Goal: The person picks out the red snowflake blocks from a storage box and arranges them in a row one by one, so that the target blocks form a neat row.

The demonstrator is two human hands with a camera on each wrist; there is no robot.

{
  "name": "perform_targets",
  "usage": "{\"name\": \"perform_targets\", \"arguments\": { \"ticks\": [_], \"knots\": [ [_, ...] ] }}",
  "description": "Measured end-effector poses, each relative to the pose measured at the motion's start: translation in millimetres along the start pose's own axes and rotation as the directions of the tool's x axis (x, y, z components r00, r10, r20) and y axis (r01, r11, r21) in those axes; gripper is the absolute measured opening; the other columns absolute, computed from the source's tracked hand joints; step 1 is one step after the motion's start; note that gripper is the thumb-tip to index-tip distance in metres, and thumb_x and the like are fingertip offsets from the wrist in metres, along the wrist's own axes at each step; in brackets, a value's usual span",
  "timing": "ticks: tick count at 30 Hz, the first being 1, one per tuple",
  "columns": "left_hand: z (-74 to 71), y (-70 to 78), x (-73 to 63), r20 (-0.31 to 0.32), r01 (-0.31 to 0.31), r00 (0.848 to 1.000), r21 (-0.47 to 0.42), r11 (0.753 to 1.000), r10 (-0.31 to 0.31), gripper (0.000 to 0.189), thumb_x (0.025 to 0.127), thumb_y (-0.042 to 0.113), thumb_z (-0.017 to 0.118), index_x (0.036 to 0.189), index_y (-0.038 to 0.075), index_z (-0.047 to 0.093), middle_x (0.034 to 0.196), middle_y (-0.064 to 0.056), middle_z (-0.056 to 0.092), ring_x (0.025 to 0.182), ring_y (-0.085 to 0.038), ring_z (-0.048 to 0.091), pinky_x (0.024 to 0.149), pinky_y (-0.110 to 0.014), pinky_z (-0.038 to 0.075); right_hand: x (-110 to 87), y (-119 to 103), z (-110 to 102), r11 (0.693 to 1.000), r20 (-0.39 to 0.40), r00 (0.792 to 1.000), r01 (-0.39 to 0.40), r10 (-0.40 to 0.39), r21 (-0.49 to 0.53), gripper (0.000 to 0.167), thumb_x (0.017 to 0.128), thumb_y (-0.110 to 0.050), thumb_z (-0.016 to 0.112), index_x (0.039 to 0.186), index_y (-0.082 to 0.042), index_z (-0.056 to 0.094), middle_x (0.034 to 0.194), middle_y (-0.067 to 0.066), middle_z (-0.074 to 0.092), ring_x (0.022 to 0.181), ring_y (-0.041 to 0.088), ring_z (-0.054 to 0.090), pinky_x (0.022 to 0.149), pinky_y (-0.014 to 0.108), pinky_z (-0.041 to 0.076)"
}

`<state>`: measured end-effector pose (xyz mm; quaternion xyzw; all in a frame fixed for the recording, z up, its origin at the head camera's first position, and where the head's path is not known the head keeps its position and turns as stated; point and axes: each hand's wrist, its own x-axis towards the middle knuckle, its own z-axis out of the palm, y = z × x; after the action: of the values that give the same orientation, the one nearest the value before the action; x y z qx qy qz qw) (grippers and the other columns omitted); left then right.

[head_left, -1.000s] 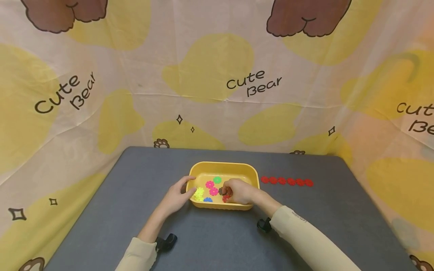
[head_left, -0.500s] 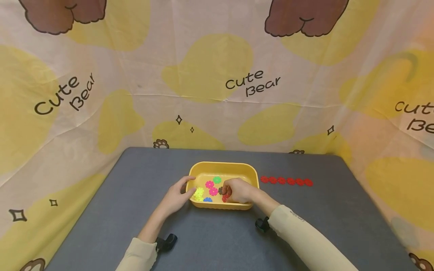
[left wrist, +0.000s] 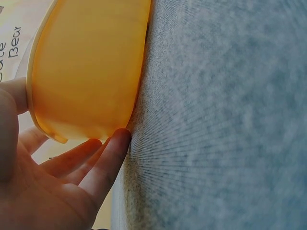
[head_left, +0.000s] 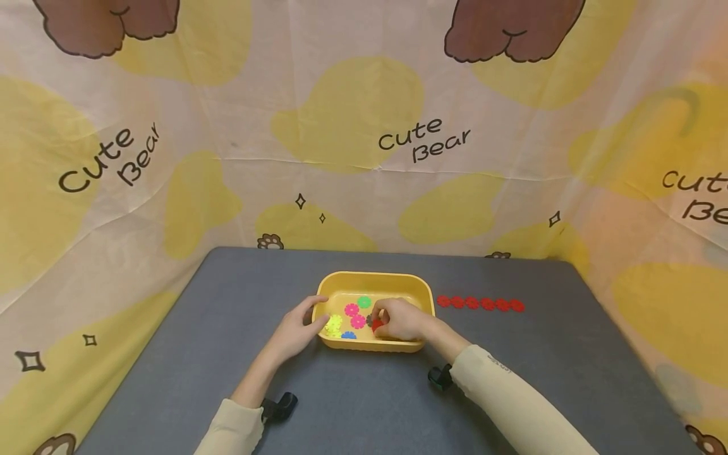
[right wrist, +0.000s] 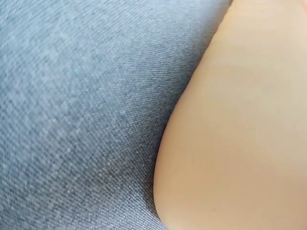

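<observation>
A yellow plastic basin stands on the grey table. My left hand holds its left end, thumb and a finger at the rim; in the left wrist view, fingers touch the basin's outer wall. My right hand reaches into the basin's right half and pinches a red snowflake disc, partly hidden by the fingers. Pink discs, a green disc, yellow discs, a blue disc and a dark disc lie inside.
Several red snowflake discs lie in a row on the table, right of the basin. A printed cloth hangs behind and at the sides. The right wrist view shows grey cloth and a pale smooth surface, which I cannot identify.
The red disc at my right fingertips has shifted and turned slightly, and the fingers have drawn in around it. My left hand and the basin have stayed put.
</observation>
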<state>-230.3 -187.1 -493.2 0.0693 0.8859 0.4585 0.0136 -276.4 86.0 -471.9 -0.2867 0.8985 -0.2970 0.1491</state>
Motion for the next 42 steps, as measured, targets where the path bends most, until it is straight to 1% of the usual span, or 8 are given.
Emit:
{"name": "perform_targets", "arguments": {
  "ticks": [7, 13, 19, 23, 25, 34, 38, 42],
  "knots": [
    [1.1, 1.2, -0.3, 0.0, 0.016, 1.0, 0.003, 1.0, -0.016, 0.048, 0.098, 0.029, 0.069, 0.142, 0.018, 0.056, 0.148, -0.012, 0.053, 0.131, -0.038, 0.053, 0.105, -0.06, 0.044, -4.8, 2.9, -5.5, 0.984, -0.085, 0.996, 0.018, -0.002, 0.178, 0.018, 0.085, -0.015, 0.082, 0.099, -0.011, 0.071, 0.068, -0.001, 0.06, 0.059, 0.013, 0.057, 0.056, 0.026, 0.044],
    [-0.3, -1.7, 1.6, 0.0, -0.005, 1.0, 0.007, 1.0, 0.005, 0.047, 0.099, 0.029, 0.067, 0.143, 0.017, 0.056, 0.148, -0.014, 0.053, 0.131, -0.041, 0.053, 0.104, -0.061, 0.043, -13.6, -3.0, -16.9, 0.931, -0.064, 0.997, 0.054, -0.034, 0.36, 0.022, 0.087, -0.006, 0.079, 0.105, 0.0, 0.068, 0.069, 0.005, 0.065, 0.058, 0.022, 0.066, 0.055, 0.027, 0.053],
    [-1.3, -2.2, 2.8, 0.006, -0.018, 1.0, -0.002, 1.0, 0.018, 0.047, 0.099, 0.031, 0.067, 0.143, 0.017, 0.056, 0.148, -0.015, 0.053, 0.131, -0.04, 0.054, 0.105, -0.06, 0.043, -26.5, -5.3, -31.3, 0.927, -0.052, 0.999, 0.028, -0.01, 0.373, 0.023, 0.088, -0.007, 0.079, 0.108, -0.003, 0.068, 0.073, 0.007, 0.069, 0.066, 0.032, 0.07, 0.048, 0.035, 0.049],
    [-1.5, -1.9, 2.8, 0.01, -0.021, 1.0, -0.008, 1.0, 0.021, 0.047, 0.099, 0.03, 0.067, 0.143, 0.016, 0.055, 0.148, -0.015, 0.053, 0.13, -0.04, 0.055, 0.105, -0.06, 0.044, -36.2, -0.7, -40.4, 0.903, -0.049, 0.999, 0.027, -0.007, 0.429, 0.025, 0.088, -0.005, 0.078, 0.11, -0.001, 0.068, 0.076, 0.011, 0.07, 0.068, 0.036, 0.07, 0.062, 0.053, 0.057],
    [-1.5, -1.6, 2.5, 0.012, -0.019, 1.0, -0.01, 1.0, 0.019, 0.047, 0.099, 0.029, 0.067, 0.143, 0.016, 0.055, 0.148, -0.015, 0.053, 0.13, -0.04, 0.055, 0.105, -0.06, 0.044, -41.0, 3.5, -45.4, 0.897, -0.05, 0.999, 0.022, 0.0, 0.441, 0.027, 0.088, -0.005, 0.078, 0.113, 0.0, 0.067, 0.078, 0.011, 0.07, 0.07, 0.035, 0.07, 0.069, 0.057, 0.058],
    [-1.3, -1.6, 3.0, 0.017, -0.006, 1.0, -0.011, 1.0, 0.006, 0.047, 0.099, 0.028, 0.067, 0.143, 0.016, 0.054, 0.15, -0.016, 0.051, 0.133, -0.041, 0.052, 0.106, -0.06, 0.042, -66.1, 24.7, -72.9, 0.908, -0.12, 0.991, 0.004, 0.051, 0.419, 0.036, 0.089, -0.006, 0.077, 0.122, 0.003, 0.064, 0.088, 0.014, 0.069, 0.076, 0.029, 0.071, 0.076, 0.047, 0.06],
    [-1.5, -0.6, 2.6, 0.019, 0.002, 1.0, -0.007, 1.0, -0.002, 0.047, 0.099, 0.028, 0.067, 0.143, 0.016, 0.054, 0.15, -0.016, 0.05, 0.134, -0.042, 0.051, 0.107, -0.06, 0.042, -78.1, 32.2, -84.4, 0.904, -0.158, 0.983, -0.02, 0.096, 0.427, 0.038, 0.089, -0.005, 0.076, 0.124, 0.004, 0.062, 0.092, 0.015, 0.068, 0.079, 0.033, 0.071, 0.079, 0.05, 0.06],
    [-0.8, -0.2, 3.0, 0.015, -0.003, 1.0, -0.007, 1.0, 0.003, 0.047, 0.099, 0.028, 0.067, 0.143, 0.015, 0.055, 0.15, -0.016, 0.051, 0.133, -0.042, 0.052, 0.106, -0.06, 0.042, -89.4, 40.0, -94.8, 0.909, -0.209, 0.969, -0.037, 0.134, 0.415, 0.039, 0.09, -0.006, 0.076, 0.125, 0.001, 0.063, 0.095, 0.014, 0.069, 0.083, 0.037, 0.072, 0.079, 0.044, 0.06]
  ]
}}
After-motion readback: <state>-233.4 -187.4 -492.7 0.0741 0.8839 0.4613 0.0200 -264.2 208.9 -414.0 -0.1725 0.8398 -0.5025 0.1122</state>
